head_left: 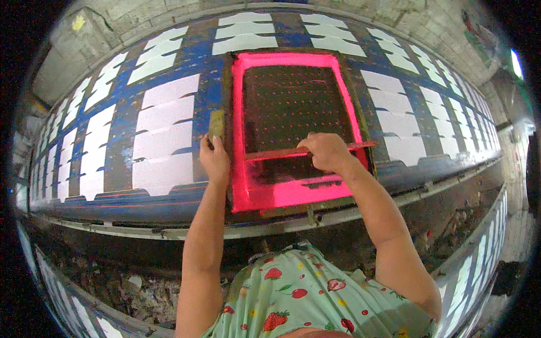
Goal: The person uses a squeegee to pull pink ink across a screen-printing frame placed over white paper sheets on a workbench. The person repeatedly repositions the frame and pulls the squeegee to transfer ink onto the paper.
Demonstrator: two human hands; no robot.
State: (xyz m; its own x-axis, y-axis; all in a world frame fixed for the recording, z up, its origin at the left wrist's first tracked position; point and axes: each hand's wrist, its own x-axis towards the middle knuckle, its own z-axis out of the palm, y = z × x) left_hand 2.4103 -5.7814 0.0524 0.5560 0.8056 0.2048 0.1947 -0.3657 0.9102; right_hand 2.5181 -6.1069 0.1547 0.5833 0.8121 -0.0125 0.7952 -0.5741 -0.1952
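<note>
A screen-printing frame [239,101] lies flat on the long table, its inner border coated in bright pink ink. Its dark mesh [293,107] carries rows of small dots. My right hand [328,153] is closed around a long, pink-stained squeegee [270,152], which lies across the lower part of the mesh with its right end over the frame's side. Beside the frame's left edge, my left hand [214,161] grips the near end of a yellow-green block [216,124] with thumb and fingers. Whether that block is fixed to the frame cannot be seen.
White cut pieces lie in rows on the blue table, such as those left [165,132] and right [393,121] of the frame. A metal rail [152,230] edges the table's near side. Another table with white pieces [470,265] is at lower right; debris [135,296] lies below.
</note>
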